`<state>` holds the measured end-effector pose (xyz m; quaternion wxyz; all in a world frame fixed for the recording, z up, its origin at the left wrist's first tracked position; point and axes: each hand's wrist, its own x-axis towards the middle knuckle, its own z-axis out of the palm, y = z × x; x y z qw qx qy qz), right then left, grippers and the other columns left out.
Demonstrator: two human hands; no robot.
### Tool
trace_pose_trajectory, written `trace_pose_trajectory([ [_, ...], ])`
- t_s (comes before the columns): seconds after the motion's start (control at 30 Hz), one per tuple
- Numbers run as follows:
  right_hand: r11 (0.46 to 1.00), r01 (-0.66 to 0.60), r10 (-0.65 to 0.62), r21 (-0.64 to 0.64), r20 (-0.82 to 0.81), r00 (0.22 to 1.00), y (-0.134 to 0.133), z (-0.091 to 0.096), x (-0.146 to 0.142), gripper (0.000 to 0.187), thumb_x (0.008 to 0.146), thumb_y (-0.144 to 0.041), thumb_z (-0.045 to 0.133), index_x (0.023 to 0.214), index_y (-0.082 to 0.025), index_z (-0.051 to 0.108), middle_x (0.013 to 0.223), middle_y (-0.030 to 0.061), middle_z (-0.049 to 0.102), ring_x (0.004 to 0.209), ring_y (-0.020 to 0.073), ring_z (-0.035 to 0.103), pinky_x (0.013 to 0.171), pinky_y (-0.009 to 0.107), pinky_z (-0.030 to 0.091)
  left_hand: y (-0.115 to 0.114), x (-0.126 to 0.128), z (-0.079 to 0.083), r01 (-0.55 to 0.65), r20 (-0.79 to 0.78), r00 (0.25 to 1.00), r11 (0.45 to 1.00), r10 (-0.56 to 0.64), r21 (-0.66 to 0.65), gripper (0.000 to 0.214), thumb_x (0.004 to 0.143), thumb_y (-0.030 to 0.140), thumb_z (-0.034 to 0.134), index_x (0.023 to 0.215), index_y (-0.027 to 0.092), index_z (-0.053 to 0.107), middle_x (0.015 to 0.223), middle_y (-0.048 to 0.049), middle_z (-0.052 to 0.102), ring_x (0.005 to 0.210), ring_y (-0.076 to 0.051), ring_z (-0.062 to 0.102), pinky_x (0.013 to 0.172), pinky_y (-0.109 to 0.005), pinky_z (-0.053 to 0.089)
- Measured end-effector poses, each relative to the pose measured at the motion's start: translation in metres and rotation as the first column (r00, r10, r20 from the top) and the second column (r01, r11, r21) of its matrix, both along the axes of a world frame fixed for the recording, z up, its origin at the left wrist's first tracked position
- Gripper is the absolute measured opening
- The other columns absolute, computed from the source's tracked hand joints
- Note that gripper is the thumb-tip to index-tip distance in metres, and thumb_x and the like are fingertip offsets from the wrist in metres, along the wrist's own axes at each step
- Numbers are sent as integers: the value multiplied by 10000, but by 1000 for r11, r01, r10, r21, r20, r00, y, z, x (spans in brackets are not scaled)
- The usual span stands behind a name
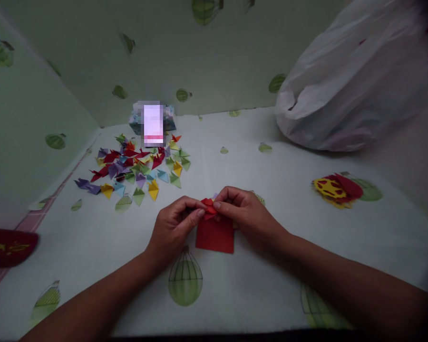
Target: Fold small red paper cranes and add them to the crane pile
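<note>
Between my two hands is a small folded piece of red origami paper (209,209), with several creased flaps. My left hand (176,223) pinches its left side between thumb and forefinger. On the other side, my right hand (248,213) grips it the same way, fingers curled. Just below lies a flat red paper square (215,236), its upper part hidden by the folded piece and my fingers. Bits of purple and yellow paper peek out around my right hand. To the left spreads a pile of small folded paper cranes (139,166) in red, purple, green, blue, yellow and orange.
Behind the cranes a blurred bright screen (153,123) leans on a patterned box (137,124). A large white plastic bag (328,95) stands back right. Red and yellow cut-outs (337,188) lie at right. A red item with gold markings (10,248) sits at the left edge.
</note>
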<state>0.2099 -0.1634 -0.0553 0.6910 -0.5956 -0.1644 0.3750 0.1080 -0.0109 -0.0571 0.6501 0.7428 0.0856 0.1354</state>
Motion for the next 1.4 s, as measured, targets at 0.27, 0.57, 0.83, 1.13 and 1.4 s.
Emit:
trace_pose_trajectory([
  [0.27, 1000, 18, -18, -3, 38, 999, 1, -1, -5, 242, 771, -344, 728, 719, -166, 572, 685, -14, 602, 643, 105, 519, 616, 253, 386, -7, -2, -3, -98, -63, 993, 995, 96, -20, 83, 876, 260, 643, 854, 181, 658, 795, 5, 682, 721, -103, 617, 669, -203, 496],
  [0.57, 1000, 10, -9, -23, 35, 999, 2, -2, -10, 240, 772, -336, 714, 709, -170, 554, 705, -16, 583, 643, 106, 492, 610, 257, 366, -14, 0, 1, -204, -120, 975, 971, 189, -124, 120, 785, 265, 680, 771, 163, 619, 758, -9, 670, 696, -117, 611, 651, -225, 500],
  [0.83, 999, -26, 28, -38, 56, 998, 2, -4, -11, 244, 786, -346, 708, 721, -170, 553, 711, -16, 578, 647, 108, 484, 607, 256, 361, -13, -3, -2, -207, -102, 974, 977, 201, -53, 95, 772, 228, 651, 741, 170, 583, 796, -20, 661, 711, -128, 599, 650, -249, 490],
  [1.13, 996, -84, 87, -40, 76, 993, 3, -1, -10, 281, 728, -388, 781, 776, -187, 591, 780, -5, 599, 716, 137, 536, 670, 283, 408, -11, -3, -7, -223, -63, 973, 975, 223, -2, 82, 800, 193, 636, 748, 181, 573, 779, -2, 646, 714, -124, 606, 675, -246, 498],
  [1.4, 996, -44, 44, -81, 3, 999, 2, 0, -9, 318, 706, -410, 797, 731, -179, 580, 721, -7, 604, 670, 130, 519, 631, 274, 387, -13, -2, -3, -218, -69, 975, 974, 213, -60, 124, 790, 211, 651, 741, 180, 541, 802, -12, 636, 710, -121, 604, 651, -245, 493],
])
